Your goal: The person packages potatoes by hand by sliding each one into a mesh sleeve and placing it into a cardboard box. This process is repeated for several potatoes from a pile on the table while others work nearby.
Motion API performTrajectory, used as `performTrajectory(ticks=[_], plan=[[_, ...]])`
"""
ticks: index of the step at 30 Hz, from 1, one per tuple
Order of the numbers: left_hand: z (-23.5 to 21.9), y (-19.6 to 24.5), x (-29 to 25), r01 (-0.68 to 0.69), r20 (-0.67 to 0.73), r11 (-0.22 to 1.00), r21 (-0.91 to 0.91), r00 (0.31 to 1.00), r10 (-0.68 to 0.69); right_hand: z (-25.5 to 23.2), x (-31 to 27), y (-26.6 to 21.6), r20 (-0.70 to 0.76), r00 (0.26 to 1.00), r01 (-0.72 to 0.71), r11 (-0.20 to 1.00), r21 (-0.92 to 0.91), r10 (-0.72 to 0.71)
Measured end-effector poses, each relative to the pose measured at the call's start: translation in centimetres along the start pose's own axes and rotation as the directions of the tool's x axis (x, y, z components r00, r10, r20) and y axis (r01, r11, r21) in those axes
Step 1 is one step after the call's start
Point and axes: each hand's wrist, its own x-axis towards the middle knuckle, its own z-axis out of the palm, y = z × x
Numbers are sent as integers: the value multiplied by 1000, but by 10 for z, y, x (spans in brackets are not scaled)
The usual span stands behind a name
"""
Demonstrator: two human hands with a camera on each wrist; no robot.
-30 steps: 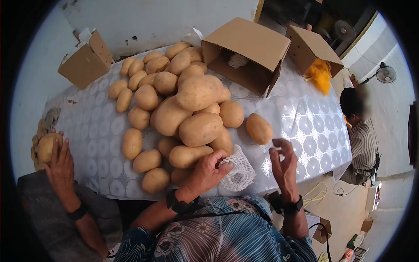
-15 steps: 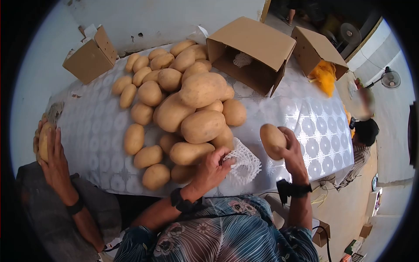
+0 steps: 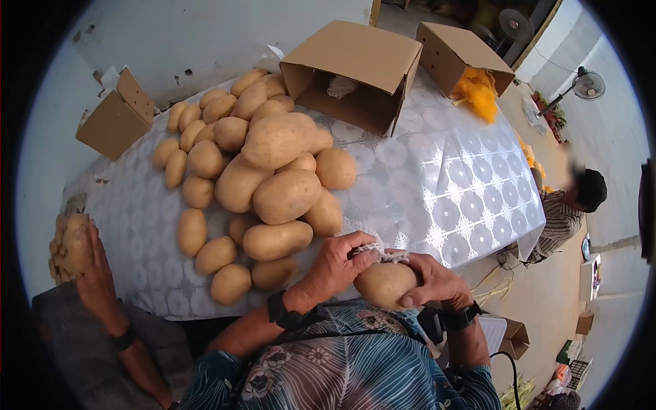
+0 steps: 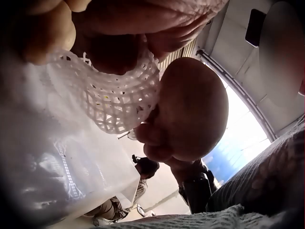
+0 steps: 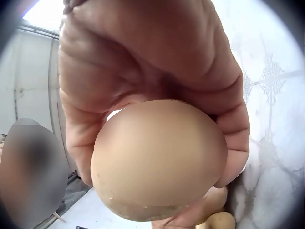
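A tan potato (image 3: 387, 285) is held in the right hand (image 3: 441, 281) at the table's front edge. Beside it the left hand (image 3: 335, 268) pinches a white foam net (image 3: 384, 251), partly hidden by the hands and potato. In the left wrist view the net (image 4: 114, 98) hangs from the left hand (image 4: 143, 24), its mesh spread, with the potato (image 4: 195, 107) close beside it. The right wrist view shows the right hand's (image 5: 152, 57) thumb and fingers round both sides of the potato (image 5: 159, 157). Left of the hands lies a heap of potatoes (image 3: 287, 196).
An open cardboard box (image 3: 352, 58) with a white net inside stands behind the heap. Another box (image 3: 465, 58) holds orange netting (image 3: 476, 92). A third box (image 3: 117, 116) is at the back left. Another person's hand (image 3: 96, 280) holds a potato at far left. Someone sits at right.
The right hand has taken the loose potato from the table and brought it toward the body, beside the net. The left hand keeps its hold on the net. The head view has shifted.
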Motion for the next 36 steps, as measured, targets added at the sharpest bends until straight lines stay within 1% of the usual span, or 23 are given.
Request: performTrajectory(ticks=[1,2,4,5,8,9,11,12,13,14,15,17,20,21,23,24,26,27,28,30,31,35,36], plan=[[-3,2,-2,22,-6,1000,12,1000,-22,6,-1,-1,-69,998,9,993,114,-1],[-6,3,-3,45,-15,999,24,999,-44,4,-2,1,-117,993,1,996,87,9],[-10,-1,-8,-33,-56,976,217,997,46,-3,-3,9,-209,978,-17,999,35,24],[-11,-3,-11,-65,-70,948,313,993,91,-4,-3,15,-303,953,-13,999,33,22],[-3,-14,-18,-34,-82,956,290,995,61,16,9,-3,-480,877,-49,985,-163,-35],[-2,-12,-17,-13,-120,971,237,992,43,18,18,12,-470,855,-17,894,-448,-220],[0,-7,-14,21,-185,992,124,983,2,25,30,18,-491,826,-66,817,-573,-277],[1,-9,-12,-16,-137,989,144,990,36,27,34,19,-494,814,-93,770,-631,-306],[2,-12,-8,-52,-90,985,164,994,68,29,37,18,-536,802,-124,805,-581,-263],[3,-18,-6,-88,-42,979,183,994,98,28,42,21,-576,759,-112,810,-575,-304],[8,-27,-5,-59,29,987,149,998,55,25,49,29,-614,711,-100,816,-569,-341],[14,-40,-1,-1,-1,992,127,1000,1,23,61,36,-702,610,-116,835,-538,-368],[22,-55,4,45,-36,991,126,999,-41,17,67,52,-803,570,12,979,-204,-175],[23,-60,3,55,-21,984,167,998,-52,16,64,50,-789,576,-30,958,-284,-216],[25,-63,-1,61,5,976,209,998,-63,9,52,42,-758,582,-116,893,-435,-294],[25,-60,-3,60,13,976,210,998,-64,5,47,44,-726,540,-144,803,-579,-426],[28,-59,-6,39,37,977,209,998,-48,-2,38,49,-583,477,-219,553,-804,-658],[29,-60,-6,14,52,978,209,998,-26,-6,38,53,-464,400,-263,386,-884,-791],[30,-61,-6,-10,65,978,210,998,-4,-8,38,59,-522,435,-255,455,-853,-734],[32,-59,-7,49,110,982,184,991,-71,-4,32,71,-622,499,-249,588,-770,-603],[32,-58,-8,77,135,982,174,986,-101,2,31,71,-640,500,-279,591,-757,-584],[29,-57,-11,101,136,983,154,983,-123,18,11,66,-579,715,-315,558,-768,-393],[31,-60,-10,90,130,983,161,985,-112,19,8,67,-538,738,-280,542,-793,-407]])
